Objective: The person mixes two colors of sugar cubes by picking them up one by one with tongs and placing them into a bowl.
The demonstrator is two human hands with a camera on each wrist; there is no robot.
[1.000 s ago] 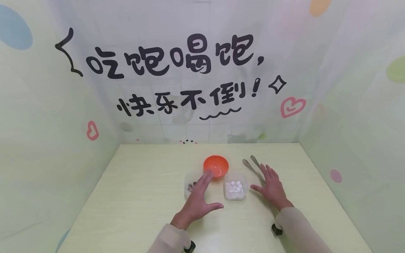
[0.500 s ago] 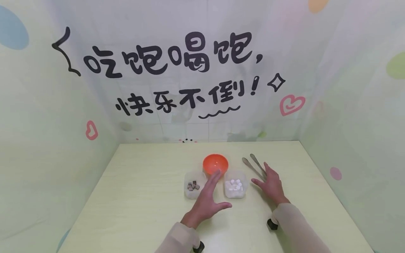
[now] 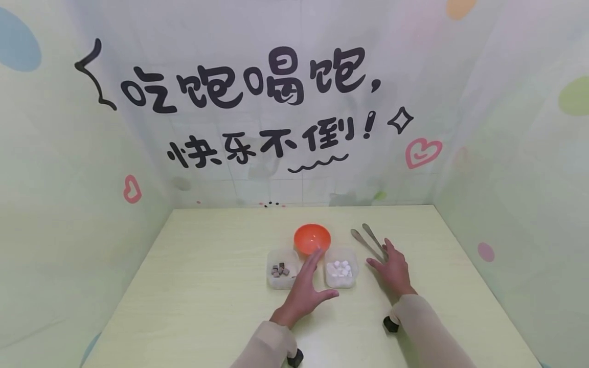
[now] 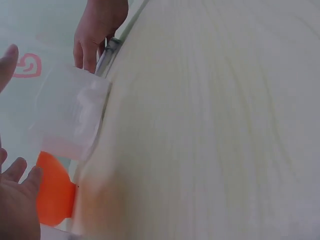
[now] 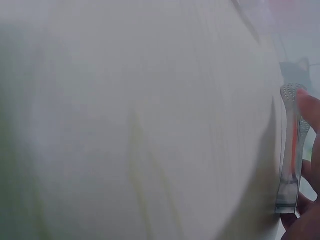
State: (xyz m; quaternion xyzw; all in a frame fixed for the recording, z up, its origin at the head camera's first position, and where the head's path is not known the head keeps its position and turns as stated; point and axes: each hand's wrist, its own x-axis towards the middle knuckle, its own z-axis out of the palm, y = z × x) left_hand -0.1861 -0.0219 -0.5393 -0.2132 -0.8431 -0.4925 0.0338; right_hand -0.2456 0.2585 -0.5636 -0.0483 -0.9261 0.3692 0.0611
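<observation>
In the head view my left hand (image 3: 303, 290) is held with fingers extended and thumb spread to the right, holding nothing. Its fingertips overlap the front of an orange bowl (image 3: 312, 236), between two clear plastic containers. The left container (image 3: 271, 281) has several brown cubes (image 3: 280, 269) in it; white cubes (image 3: 342, 267) lie in the right container (image 3: 329, 282). My right hand (image 3: 397, 268) is at metal tongs (image 3: 366, 242) lying on the table, thumb on one side and fingers on the other. The right wrist view shows the tongs (image 5: 289, 155) beside the thumb (image 5: 310, 107), with fingertips around their lower end.
The pale wooden table (image 3: 207, 286) meets a printed cloth backdrop (image 3: 257, 189) along its far edge. More cloth hangs along the left and right sides. Black wrist devices sit at both sleeves, below the cuffs.
My left hand has shifted right, uncovering the brown cubes. The right hand has drawn slightly lower, its fingers less spread. Bowl, containers and tongs have kept their places.
</observation>
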